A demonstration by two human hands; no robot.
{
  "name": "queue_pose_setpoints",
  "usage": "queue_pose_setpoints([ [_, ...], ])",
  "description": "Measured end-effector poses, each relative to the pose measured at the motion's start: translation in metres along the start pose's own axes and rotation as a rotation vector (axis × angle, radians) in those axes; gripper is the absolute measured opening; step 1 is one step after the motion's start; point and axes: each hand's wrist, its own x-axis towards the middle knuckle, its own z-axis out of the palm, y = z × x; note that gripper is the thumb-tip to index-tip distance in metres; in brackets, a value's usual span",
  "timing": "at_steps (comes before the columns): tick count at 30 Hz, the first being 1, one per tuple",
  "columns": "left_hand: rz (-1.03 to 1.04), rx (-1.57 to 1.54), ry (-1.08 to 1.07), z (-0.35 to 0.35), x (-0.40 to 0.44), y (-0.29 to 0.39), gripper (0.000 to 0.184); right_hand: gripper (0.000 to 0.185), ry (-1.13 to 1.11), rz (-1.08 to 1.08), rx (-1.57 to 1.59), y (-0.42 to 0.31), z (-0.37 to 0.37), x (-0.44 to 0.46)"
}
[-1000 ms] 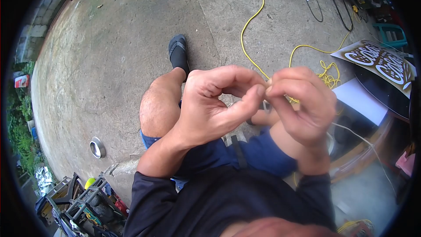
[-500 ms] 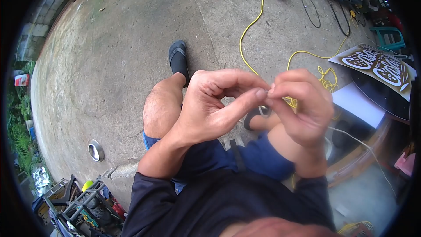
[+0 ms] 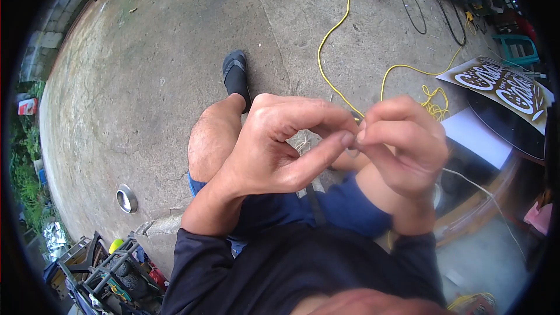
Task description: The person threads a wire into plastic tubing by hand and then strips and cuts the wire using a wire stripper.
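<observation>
My left hand [image 3: 291, 143] and my right hand [image 3: 405, 143] meet fingertip to fingertip above my lap. Thumb and index finger of each are pinched together. Between the fingertips is something small and thin that I cannot make out. A bit of a greyish loop [image 3: 352, 153] shows just below them, partly hidden by the fingers. Beneath the hands are my blue shorts [image 3: 350, 207] and bare knees.
A yellow cord [image 3: 319, 52] runs over the concrete floor [image 3: 146, 81] to a tangle at the right. Printed signs [image 3: 501, 90] and a white sheet [image 3: 475, 137] lie at the right. A metal bowl [image 3: 126, 198] and a metal frame [image 3: 105, 274] are at the left.
Both hands stay pinched together with only small finger shifts. The grey loop below the fingertips shows less than half a second ago. The view has tilted slightly.
</observation>
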Motion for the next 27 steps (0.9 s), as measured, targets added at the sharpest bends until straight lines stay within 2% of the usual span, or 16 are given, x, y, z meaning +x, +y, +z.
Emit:
queue_pose_setpoints([
  [4, 0.046, 0.03, -0.018, 0.003, 0.0, -0.009, 0.011, 0.026, -0.019, -0.032, -0.056, 0.001, 0.001, -0.001],
  [6, 0.146, 0.066, 0.003, 0.007, 0.001, -0.017, 0.012, 0.026, -0.019, -0.047, -0.088, 0.003, 0.002, -0.003],
  [13, 0.102, 0.065, -0.149, 0.0, 0.001, -0.015, 0.01, 0.026, -0.105, -0.194, -0.232, -0.001, -0.006, -0.001],
  [16, 0.101, 0.074, -0.172, -0.001, -0.001, -0.015, 0.01, 0.023, -0.103, -0.174, -0.231, 0.001, 0.001, -0.003],
  [22, -0.03, -0.045, -0.129, 0.002, -0.007, -0.014, 0.009, 0.024, -0.133, -0.236, -0.327, 0.003, 0.008, -0.007],
  [24, -0.168, -0.088, -0.17, 0.0, -0.008, -0.01, 0.01, 0.024, -0.15, -0.251, -0.355, 0.005, 0.01, -0.008],
  [27, -0.256, -0.195, -0.165, 0.004, -0.012, -0.017, 0.01, 0.024, -0.169, -0.273, -0.395, 0.007, 0.011, -0.009],
])
